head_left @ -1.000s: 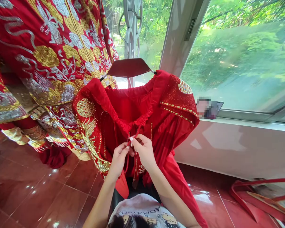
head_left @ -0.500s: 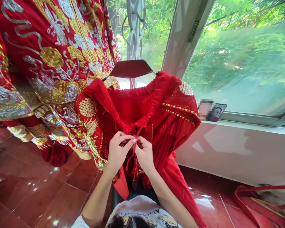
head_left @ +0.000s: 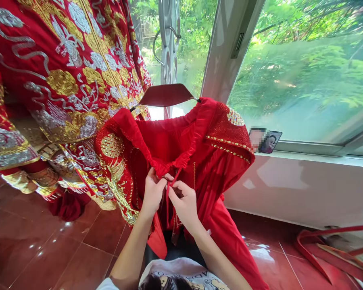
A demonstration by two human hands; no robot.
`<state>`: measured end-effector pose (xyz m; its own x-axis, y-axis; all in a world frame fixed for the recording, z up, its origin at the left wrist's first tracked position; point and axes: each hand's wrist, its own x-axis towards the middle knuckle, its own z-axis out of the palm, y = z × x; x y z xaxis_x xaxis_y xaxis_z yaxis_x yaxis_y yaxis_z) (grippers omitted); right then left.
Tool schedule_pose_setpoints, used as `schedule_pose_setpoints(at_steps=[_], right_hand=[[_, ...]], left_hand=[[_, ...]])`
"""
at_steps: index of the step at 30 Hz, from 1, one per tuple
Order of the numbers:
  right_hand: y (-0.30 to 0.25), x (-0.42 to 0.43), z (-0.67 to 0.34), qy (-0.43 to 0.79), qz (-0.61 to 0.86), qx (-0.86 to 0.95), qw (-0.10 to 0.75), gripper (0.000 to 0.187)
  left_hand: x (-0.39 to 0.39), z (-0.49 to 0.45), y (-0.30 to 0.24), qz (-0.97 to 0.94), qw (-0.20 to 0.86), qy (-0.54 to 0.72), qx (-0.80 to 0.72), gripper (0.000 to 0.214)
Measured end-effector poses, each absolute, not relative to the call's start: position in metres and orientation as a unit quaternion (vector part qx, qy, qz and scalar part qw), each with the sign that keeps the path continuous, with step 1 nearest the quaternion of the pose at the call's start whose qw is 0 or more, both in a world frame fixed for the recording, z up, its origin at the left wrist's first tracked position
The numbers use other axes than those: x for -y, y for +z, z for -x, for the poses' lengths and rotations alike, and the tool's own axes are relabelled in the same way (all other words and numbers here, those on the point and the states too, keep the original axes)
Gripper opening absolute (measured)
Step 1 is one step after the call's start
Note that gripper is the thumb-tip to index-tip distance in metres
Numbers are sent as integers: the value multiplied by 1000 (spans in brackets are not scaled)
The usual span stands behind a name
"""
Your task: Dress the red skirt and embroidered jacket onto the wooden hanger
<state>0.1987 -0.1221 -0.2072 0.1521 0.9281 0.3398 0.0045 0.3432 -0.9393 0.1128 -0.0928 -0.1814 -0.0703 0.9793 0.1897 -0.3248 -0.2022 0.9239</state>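
Observation:
A red garment (head_left: pixel 205 169) with gold beading and embroidery hangs on a dark red hanger (head_left: pixel 167 95). Its gathered red band (head_left: pixel 148 151) dips to a low point at the front, where a thin red drawstring (head_left: pixel 167 209) comes out. My left hand (head_left: pixel 153 191) is closed, with thumb and fingers pinched at the drawstring just under the band. Close beside it on the right, my right hand (head_left: pixel 184 200) pinches the same drawstring, and one end dangles below. Fingers partly hide where the strands cross.
Red jackets with gold and silver embroidery (head_left: pixel 65 82) hang at the left. A phone (head_left: pixel 272 141) leans on the window sill (head_left: pixel 314 156) at the right. Red metal frame parts (head_left: pixel 316 251) lie on the tiled floor (head_left: pixel 78 264) at lower right.
My left hand has shifted slightly up against the band, and its thumb has drawn back from the right fingers. The strands now cross between the hands. The view has tilted a little.

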Motion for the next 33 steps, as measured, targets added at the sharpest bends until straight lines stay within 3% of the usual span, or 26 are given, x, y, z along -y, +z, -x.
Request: schedule_pose_setpoints(at_steps=[7,11,14,19,24,26,28,31,33], right_hand=[[-199,119,-201,458,426,467,625,25],[-207,117,-203,506,417,423,625,26],[-208,118,-201,495,424,432,623,26],[-203,119,-199,377,479,504,612,26],[-205,119,-208,391,469,528,591,28],[-204,120,-212,409,455,533,585,28],[-202,123,-213,417,446,541,579,28],[-196,128,-210,415,438,557,571,27],[-193,131,-209,405,431,574,567,26]], left_hand=[[94,-95,-201,-420,597,600,-327,38],[96,-85,-211,-459,590,581,-321,39],[100,-84,-211,-477,539,596,-355,33],[105,-83,-204,-504,395,612,-465,26],[106,-71,-195,-636,340,515,-464,18],[108,-69,-192,-705,258,475,-458,14],[111,-72,-192,-737,96,468,-478,14],[112,-80,-193,-695,-153,486,-508,16],[110,-81,-194,-665,-240,492,-509,14]])
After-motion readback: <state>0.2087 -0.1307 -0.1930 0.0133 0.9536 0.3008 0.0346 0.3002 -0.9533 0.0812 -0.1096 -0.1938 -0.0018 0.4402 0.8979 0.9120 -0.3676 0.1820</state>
